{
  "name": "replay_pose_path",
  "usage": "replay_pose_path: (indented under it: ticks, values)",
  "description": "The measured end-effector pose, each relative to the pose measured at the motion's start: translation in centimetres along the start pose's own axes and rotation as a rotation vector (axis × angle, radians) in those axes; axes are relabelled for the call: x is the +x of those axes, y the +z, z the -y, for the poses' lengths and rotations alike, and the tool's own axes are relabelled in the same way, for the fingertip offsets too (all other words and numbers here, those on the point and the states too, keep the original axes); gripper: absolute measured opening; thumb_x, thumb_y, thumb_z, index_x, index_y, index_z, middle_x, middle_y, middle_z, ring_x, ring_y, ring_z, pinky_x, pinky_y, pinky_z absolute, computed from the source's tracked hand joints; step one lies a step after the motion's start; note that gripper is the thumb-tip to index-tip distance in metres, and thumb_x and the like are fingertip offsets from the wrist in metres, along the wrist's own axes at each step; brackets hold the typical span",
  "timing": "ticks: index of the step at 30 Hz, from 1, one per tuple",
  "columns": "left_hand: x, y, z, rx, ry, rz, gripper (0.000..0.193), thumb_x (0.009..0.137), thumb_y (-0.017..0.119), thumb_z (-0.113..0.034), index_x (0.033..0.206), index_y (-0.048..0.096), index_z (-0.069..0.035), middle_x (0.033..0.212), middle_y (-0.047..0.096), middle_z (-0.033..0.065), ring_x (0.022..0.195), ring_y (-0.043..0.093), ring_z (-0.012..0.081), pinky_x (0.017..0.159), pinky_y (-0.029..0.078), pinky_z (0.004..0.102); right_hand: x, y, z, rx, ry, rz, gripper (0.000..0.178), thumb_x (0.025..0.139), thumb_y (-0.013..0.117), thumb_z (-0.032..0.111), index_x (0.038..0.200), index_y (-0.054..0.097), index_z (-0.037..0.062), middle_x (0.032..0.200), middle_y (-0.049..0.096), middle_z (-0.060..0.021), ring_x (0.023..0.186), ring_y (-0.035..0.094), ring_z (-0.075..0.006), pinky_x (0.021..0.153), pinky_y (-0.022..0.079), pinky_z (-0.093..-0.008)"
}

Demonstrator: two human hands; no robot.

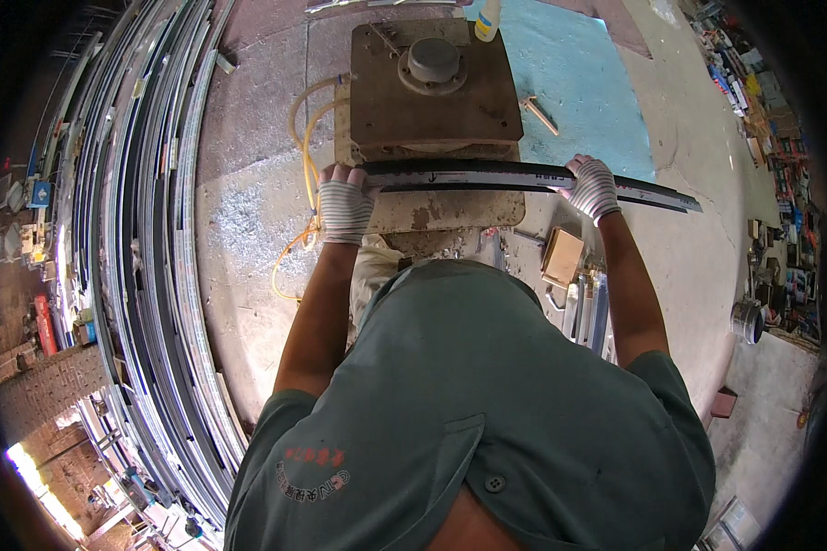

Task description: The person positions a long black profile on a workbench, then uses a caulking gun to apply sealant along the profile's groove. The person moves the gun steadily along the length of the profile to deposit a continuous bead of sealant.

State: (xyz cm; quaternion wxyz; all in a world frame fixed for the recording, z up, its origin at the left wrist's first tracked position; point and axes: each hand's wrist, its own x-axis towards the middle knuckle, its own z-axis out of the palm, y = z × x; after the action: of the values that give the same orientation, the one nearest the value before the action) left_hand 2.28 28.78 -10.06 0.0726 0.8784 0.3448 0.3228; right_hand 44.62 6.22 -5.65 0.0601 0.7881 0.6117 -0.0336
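A long, narrow black and silver metal profile (469, 174) lies crosswise in front of a brown press-like machine (386, 115) with a round metal hub on top. Near the profile's left end, my left hand (347, 204) in a striped fingerless glove is closed on it. My right hand (592, 188), gloved the same way, grips it farther right, and the bar's tip extends past that hand. Some fingertips are hidden behind the profile. Beneath the bar is the machine's worn, pale front ledge (450, 213).
Yellow hoses (307, 147) run down the machine's left side. Long metal profiles (152, 230) are stacked along the left. A hammer (542, 117) lies on a blue sheet (583, 83), near a white bottle (487, 20). An open cardboard box (561, 256) and short metal pieces (586, 308) sit near my right forearm.
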Motion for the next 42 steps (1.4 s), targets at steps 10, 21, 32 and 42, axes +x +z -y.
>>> replay_pose_path:
  ticks: [10,21,32,42]
  values:
    - [0.2,0.0,0.4,-0.001,0.011,0.002,0.041,0.057,0.087,-0.014,0.090,0.063,-0.011,0.096,0.063,0.0105,0.100,0.056,0.0373,0.089,0.047,0.0501,-0.1,0.1,0.1,0.017,-0.013,-0.049,0.052,0.072,0.082,0.047,0.099,0.070,0.0054,0.104,0.067,-0.0104,0.105,0.063,-0.0308,0.094,0.050,-0.0420]
    - [0.1,0.1,0.7,0.016,0.032,-0.040,0.045,0.053,0.087,-0.015,0.091,0.062,-0.011,0.097,0.062,0.0111,0.100,0.056,0.0372,0.088,0.047,0.0506,0.2,-0.1,0.4,0.013,0.032,0.019,0.055,0.072,0.082,0.046,0.106,0.070,0.0049,0.113,0.068,-0.0125,0.110,0.063,-0.0308,0.098,0.050,-0.0420]
    - [0.3,-0.2,0.4,0.027,-0.039,0.018,0.046,0.054,0.089,-0.015,0.092,0.063,-0.011,0.098,0.062,0.0114,0.101,0.056,0.0372,0.087,0.048,0.0490,0.3,0.1,0.1,0.078,0.013,-0.018,0.056,0.071,0.083,0.050,0.102,0.071,0.0051,0.105,0.068,-0.0126,0.104,0.064,-0.0322,0.095,0.051,-0.0427]
    - [0.3,-0.6,-0.3,0.010,-0.061,-0.032,0.058,0.056,0.088,-0.013,0.108,0.062,-0.009,0.111,0.061,0.0127,0.106,0.055,0.0377,0.093,0.047,0.0483,0.3,-0.5,0.5,0.075,0.061,0.032,0.061,0.072,0.081,0.056,0.103,0.070,0.0041,0.110,0.067,-0.0125,0.108,0.062,-0.0317,0.097,0.050,-0.0420]
